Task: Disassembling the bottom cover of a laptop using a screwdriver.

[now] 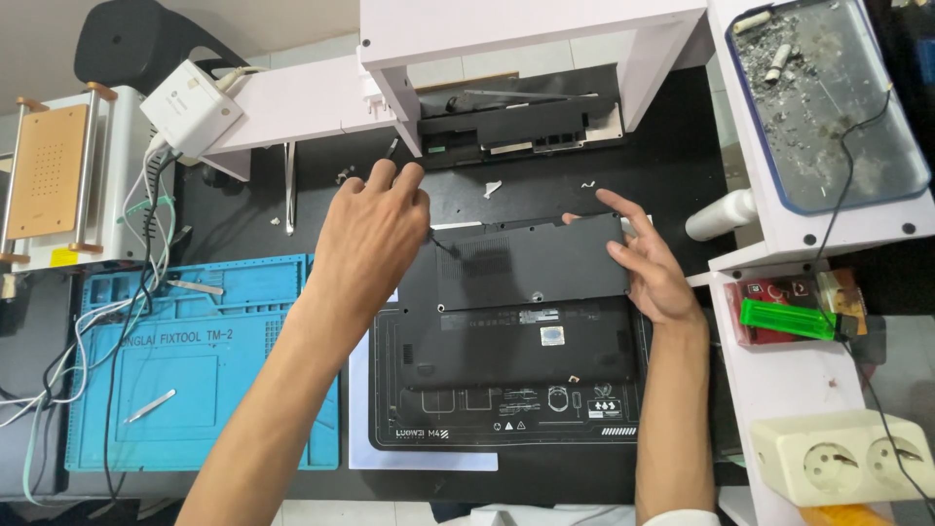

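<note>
At the middle of the black bench point(672, 166), a dark laptop point(516, 312) lies bottom side up on a black work mat point(506, 424), its long axis running left to right. The left hand point(370, 229) hovers over the laptop's far left corner, fingers pinched shut around a thin dark tool point(392, 148) whose tip points away toward the far edge. The right hand point(651, 263) rests against the laptop's far right corner with fingers spread and loose, touching the panel edge but not gripping it. The two hands thus bracket the far edge of the laptop, left hand slightly farther from the viewer, right hand slightly nearer. Just beyond the laptop, under a white shelf point(526, 39), sits another dark panel point(516, 127). To the left lies a blue repair mat point(195, 360) with tweezers point(149, 406) on it. To the right are a green lighter point(787, 319) and a cream double socket point(842, 456)
</note>
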